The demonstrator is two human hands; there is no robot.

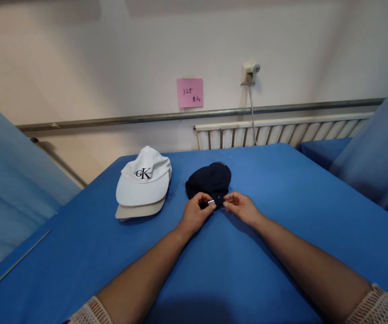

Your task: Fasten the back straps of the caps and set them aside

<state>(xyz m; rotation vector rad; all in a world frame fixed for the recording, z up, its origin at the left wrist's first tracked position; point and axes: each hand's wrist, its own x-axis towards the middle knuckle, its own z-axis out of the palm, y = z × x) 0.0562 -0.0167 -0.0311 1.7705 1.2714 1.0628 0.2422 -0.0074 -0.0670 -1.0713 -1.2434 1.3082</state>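
A dark navy cap (209,180) lies on the blue-covered table (268,180), its back strap toward me. My left hand (197,211) pinches the strap beside a small silver metal buckle (211,202). On the other side of the buckle, my right hand (243,207) grips the strap end between thumb and fingers. To the left of the dark cap sits a white cap (143,182) with black "CK" lettering, stacked on a beige cap (143,210) of which mainly the brim shows.
A thin stick (21,258) lies near the table's left edge. Behind the table are a white radiator (281,130), a metal rail (140,119), a plugged socket (248,74) and a pink note (190,92). Blue curtains (8,180) hang at both sides.
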